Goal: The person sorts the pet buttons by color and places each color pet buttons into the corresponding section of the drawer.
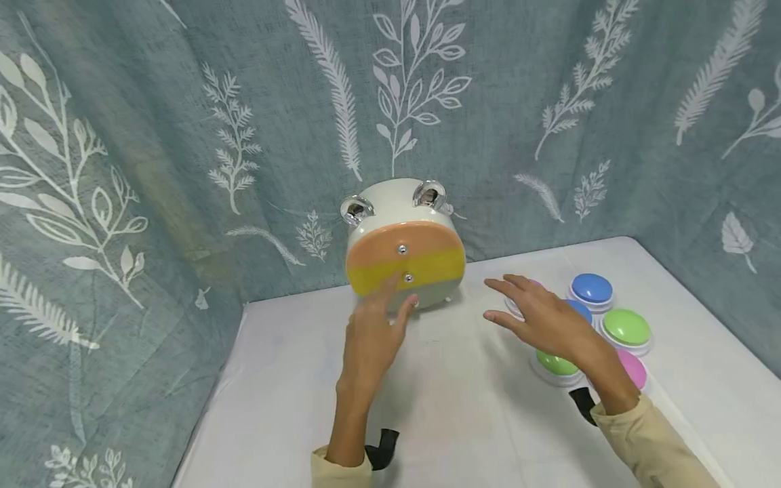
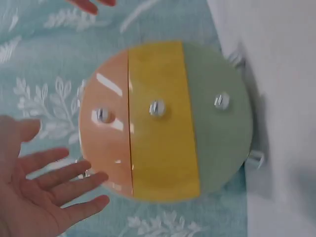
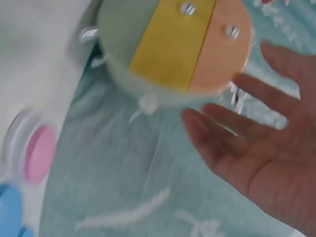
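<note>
A rounded white cabinet (image 1: pixel 390 198) with orange, yellow and green front panels stands at the back of the white table. Each panel bears a silver knob (image 2: pixel 157 108), and two silver ear-like rings (image 1: pixel 430 194) sit on top. The panels look flush in the left wrist view. My left hand (image 1: pixel 371 339) is in front of the cabinet, fingers extended and nothing held; whether it touches the front cannot be told. To the right, my right hand (image 1: pixel 552 325) hovers with fingers spread and holds nothing. It partly hides the domed buttons below it.
Several white-based domed buttons stand on the table's right side, among them a blue button (image 1: pixel 592 288), a green button (image 1: pixel 627 327) and a pink button (image 3: pixel 40 154). A grey-green curtain (image 1: pixel 274 122) with white leaf patterns hangs behind and beside the white table (image 1: pixel 293 366).
</note>
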